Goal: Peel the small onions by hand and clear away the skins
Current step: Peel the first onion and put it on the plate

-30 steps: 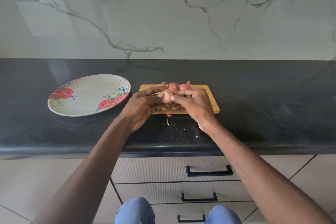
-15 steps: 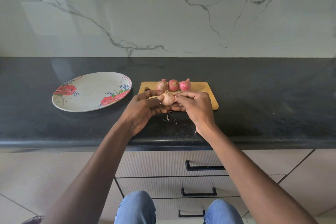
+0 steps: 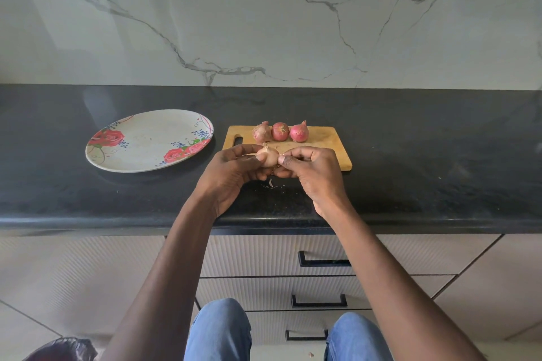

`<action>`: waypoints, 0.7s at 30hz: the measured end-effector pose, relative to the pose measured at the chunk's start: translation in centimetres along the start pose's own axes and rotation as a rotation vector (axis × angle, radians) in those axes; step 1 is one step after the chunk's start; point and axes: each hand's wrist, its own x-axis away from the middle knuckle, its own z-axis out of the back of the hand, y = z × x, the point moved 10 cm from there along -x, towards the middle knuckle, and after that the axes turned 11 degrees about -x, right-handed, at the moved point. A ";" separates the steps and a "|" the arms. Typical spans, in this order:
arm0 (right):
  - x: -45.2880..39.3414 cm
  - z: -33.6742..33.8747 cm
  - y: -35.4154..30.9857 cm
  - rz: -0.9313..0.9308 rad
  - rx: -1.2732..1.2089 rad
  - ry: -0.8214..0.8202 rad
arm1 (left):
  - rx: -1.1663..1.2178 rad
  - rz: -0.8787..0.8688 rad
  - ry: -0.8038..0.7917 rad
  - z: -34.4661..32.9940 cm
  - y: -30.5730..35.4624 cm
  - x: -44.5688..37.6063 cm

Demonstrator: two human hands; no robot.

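Onion [image 3: 267, 156] held betw. fingers of both hands, above table edge. Left hand [image 3: 231, 174] cradles it, right hand [image 3: 312, 168] fingertips pinch skin. Prob. light, firm; skin thin, brittle — take at tip.

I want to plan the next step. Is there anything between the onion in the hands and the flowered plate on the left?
Nothing visible blocks it. The held onion, gripped by the left hand and right hand, is separated from the plate only by bare countertop. The few skin scraps lie below the hands, off that path.
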 end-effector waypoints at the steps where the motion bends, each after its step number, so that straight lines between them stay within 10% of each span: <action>1: 0.0 0.0 0.0 -0.001 0.011 0.007 | 0.002 0.005 0.002 0.0 0.0 0.0; 21: -0.1 -0.3 0.6 -0.052 -0.021 -0.060 | 0.090 0.042 -0.049 0.1 -0.3 0.5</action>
